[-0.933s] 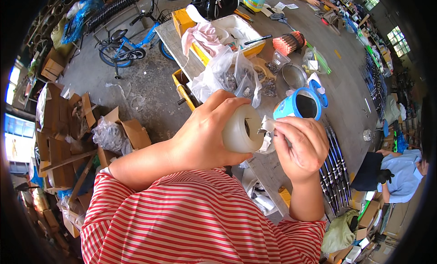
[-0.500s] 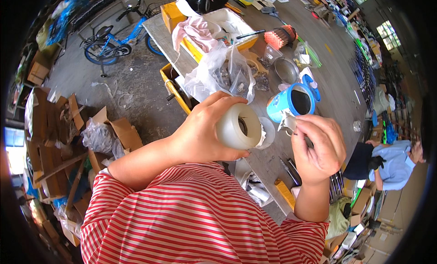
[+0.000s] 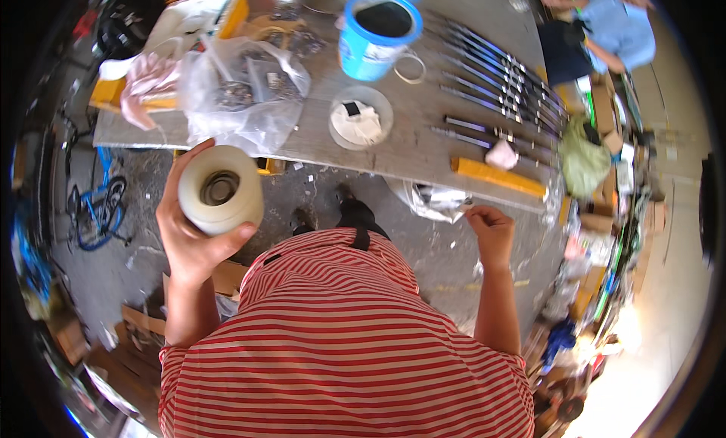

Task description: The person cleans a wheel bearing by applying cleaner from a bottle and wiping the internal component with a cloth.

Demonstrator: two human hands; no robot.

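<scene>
Wrapped around a milky-white thick-walled plastic cylinder [image 3: 248,192], the left hand [image 3: 185,238] holds it at nine o'clock from the pinched right hand [image 3: 493,232], whose contents I cannot tell.

The worktop [image 3: 414,136] stretches before me. On it, a dish [image 3: 380,99] holds paper scraps [image 3: 363,130]; a tub [image 3: 367,56] stands just behind, a ring [image 3: 411,82] at the tub's right. Rods [image 3: 499,79] lie farther right. Left of the dish is a bag [image 3: 234,117], then a cloth [image 3: 147,79] by a box [image 3: 238,16]. My left hand [image 3: 193,238], around a roll [image 3: 246,177], is nearer me than the bag.
</scene>
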